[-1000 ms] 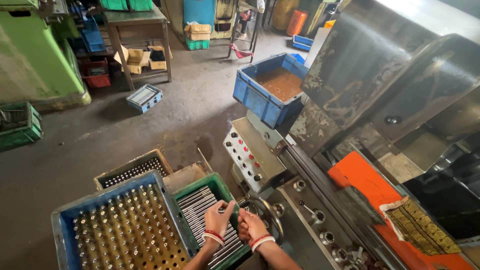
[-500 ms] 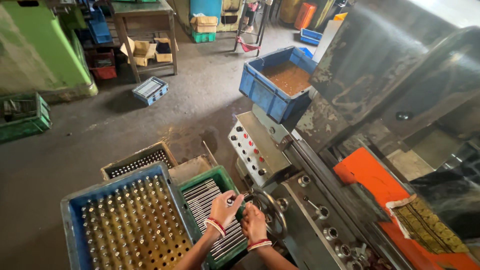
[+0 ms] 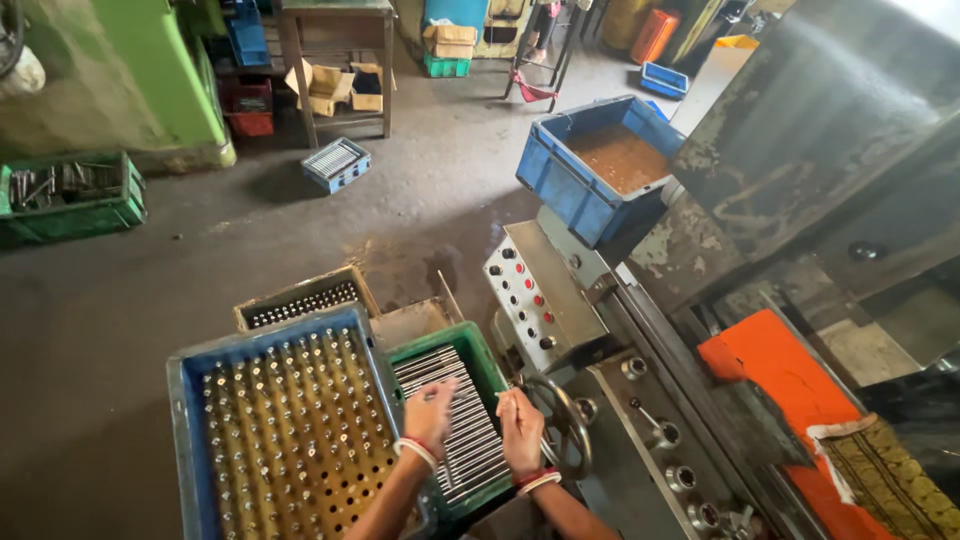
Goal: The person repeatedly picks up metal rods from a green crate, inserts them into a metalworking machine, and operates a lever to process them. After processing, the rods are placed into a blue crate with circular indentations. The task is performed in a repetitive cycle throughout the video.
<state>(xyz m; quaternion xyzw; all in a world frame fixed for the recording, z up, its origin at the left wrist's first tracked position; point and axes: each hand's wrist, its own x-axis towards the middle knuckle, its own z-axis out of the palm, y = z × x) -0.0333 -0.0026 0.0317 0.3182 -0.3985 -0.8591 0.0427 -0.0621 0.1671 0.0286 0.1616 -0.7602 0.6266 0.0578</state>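
At 6 o'clock, green crate [image 3: 478, 350] of silvery grey rods [image 3: 455, 420]. At 7 o'clock, blue tray [image 3: 190, 440] with a brown perforated plate studded with regular rows of silver pins. Left hand [image 3: 432, 412] wears a white and red bangle; right hand [image 3: 520, 430] the same. At 4 o'clock, orange cloth [image 3: 775, 365] beside an olive patterned rag [image 3: 895, 480]. At 1 o'clock, blue bin [image 3: 570, 185] holding rusty brown liquid.

Green plastic crate [image 3: 497, 372] under my hands: matt, scuffed; the rods [image 3: 455, 415] in it are bare bright metal, smooth. Blue plastic tray [image 3: 190, 400] holds a perforated, dull, oily plate. Machine body [image 3: 640, 440]: painted metal, worn and grimy. Orange cloth [image 3: 775, 365] matt. Concrete floor [image 3: 150, 280] rough, stained.
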